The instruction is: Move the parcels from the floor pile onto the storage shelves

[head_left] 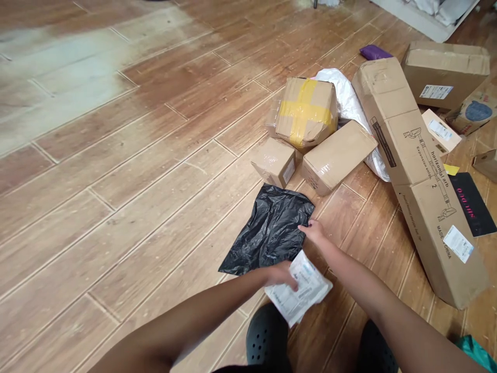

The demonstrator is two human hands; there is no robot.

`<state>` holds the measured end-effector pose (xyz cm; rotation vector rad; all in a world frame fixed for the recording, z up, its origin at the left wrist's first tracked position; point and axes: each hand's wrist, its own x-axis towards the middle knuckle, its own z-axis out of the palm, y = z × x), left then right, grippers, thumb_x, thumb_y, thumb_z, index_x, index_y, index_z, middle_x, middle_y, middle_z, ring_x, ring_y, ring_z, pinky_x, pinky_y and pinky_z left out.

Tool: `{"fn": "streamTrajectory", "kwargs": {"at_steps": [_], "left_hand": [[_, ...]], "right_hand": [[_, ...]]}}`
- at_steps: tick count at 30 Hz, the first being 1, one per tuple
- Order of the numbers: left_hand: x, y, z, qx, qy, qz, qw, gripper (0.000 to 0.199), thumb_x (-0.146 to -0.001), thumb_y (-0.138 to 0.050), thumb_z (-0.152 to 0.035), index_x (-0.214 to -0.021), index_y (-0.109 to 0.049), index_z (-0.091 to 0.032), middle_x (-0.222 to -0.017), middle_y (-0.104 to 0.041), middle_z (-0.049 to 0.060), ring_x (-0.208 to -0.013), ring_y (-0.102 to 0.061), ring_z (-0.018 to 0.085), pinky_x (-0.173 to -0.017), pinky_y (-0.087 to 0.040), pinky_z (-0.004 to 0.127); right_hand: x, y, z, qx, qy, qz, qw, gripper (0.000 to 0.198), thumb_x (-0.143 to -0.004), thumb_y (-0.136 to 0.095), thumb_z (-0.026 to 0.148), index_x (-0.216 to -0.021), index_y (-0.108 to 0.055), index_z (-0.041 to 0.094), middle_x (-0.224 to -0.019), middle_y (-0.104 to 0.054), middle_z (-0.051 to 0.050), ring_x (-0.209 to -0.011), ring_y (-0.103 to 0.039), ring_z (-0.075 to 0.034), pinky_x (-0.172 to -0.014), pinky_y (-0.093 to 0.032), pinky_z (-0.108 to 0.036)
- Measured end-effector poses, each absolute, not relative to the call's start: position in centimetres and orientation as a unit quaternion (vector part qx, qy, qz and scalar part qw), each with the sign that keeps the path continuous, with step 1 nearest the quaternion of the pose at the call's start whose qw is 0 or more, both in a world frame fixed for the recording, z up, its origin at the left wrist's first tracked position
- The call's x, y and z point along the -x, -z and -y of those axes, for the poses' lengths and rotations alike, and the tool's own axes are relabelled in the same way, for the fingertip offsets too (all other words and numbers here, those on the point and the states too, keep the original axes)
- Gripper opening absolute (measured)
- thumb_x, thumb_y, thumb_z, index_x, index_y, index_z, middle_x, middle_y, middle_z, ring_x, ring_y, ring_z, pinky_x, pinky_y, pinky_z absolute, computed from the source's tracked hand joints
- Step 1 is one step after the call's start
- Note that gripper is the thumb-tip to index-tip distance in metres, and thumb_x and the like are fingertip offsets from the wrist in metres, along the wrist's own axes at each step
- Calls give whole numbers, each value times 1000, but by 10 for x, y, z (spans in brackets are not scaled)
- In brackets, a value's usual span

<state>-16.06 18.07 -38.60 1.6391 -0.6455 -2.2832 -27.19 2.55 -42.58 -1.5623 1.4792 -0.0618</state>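
My left hand (280,274) grips a white plastic parcel (305,292) with blurred print and a label, its thumb lying across the top. The parcel hangs just above my dark clog. Ahead of it, a crumpled black plastic bag (272,223) is spread over the wooden floor. At the bag's right edge, my right hand (313,230) is closed, pinching the plastic between thumb and fingers. The parcel overlaps the bag's near corner in view.
Beyond the bag stand a small carton (274,160), a longer carton (337,158) and a yellow-taped box (306,111). A long printed carton (419,176) lies to the right, beside a black flat packet (473,202). My clog (267,334) is at the bottom.
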Motion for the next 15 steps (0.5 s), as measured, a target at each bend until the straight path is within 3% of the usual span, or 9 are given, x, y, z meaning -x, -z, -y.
{"fn": "streamTrajectory", "kwargs": {"at_steps": [3,7,9,12,15], "left_hand": [[138,374,-202,-513,822,234,76,31,-41,-83,-15,-71,-79,-24,-85,-82,3,-102,-75,39,-104,-55,52],[117,363,-227,-439,878,164,95,34,-45,-82,-18,-78,-78,-24,-87,-81,4,-111,-73,36,-109,-53,51],[111,357,-229,-410,897,128,102,36,-46,-82,-19,-81,-77,-25,-86,-81,3,-112,-73,36,-111,-51,52],[108,348,-219,-402,904,117,92,39,-47,-81,-20,-86,-77,-26,-87,-82,3,-113,-73,37,-112,-50,55],[113,345,-204,-405,899,152,63,37,-47,-81,-21,-84,-78,-27,-91,-82,5,-113,-73,39,-111,-51,55]], "right_hand": [[278,400,-24,650,58,-598,466,18,-81,-59,26,-66,-50,25,-68,-61,0,-72,-63,-23,-68,-52,-32],[326,334,-17,724,165,-524,417,15,-89,-48,29,-84,-61,24,-115,-69,-11,-118,-61,-29,-102,-51,-42],[344,307,-26,840,167,-339,389,14,-91,-56,34,-85,-65,25,-125,-68,-11,-122,-58,-32,-108,-47,-48],[346,295,-56,928,34,-141,343,12,-94,-60,32,-92,-70,24,-120,-71,-11,-110,-63,-30,-94,-53,-44],[337,316,-73,924,-138,-130,332,18,-96,-67,36,-92,-72,19,-110,-73,-13,-98,-67,-27,-79,-54,-37]]}}
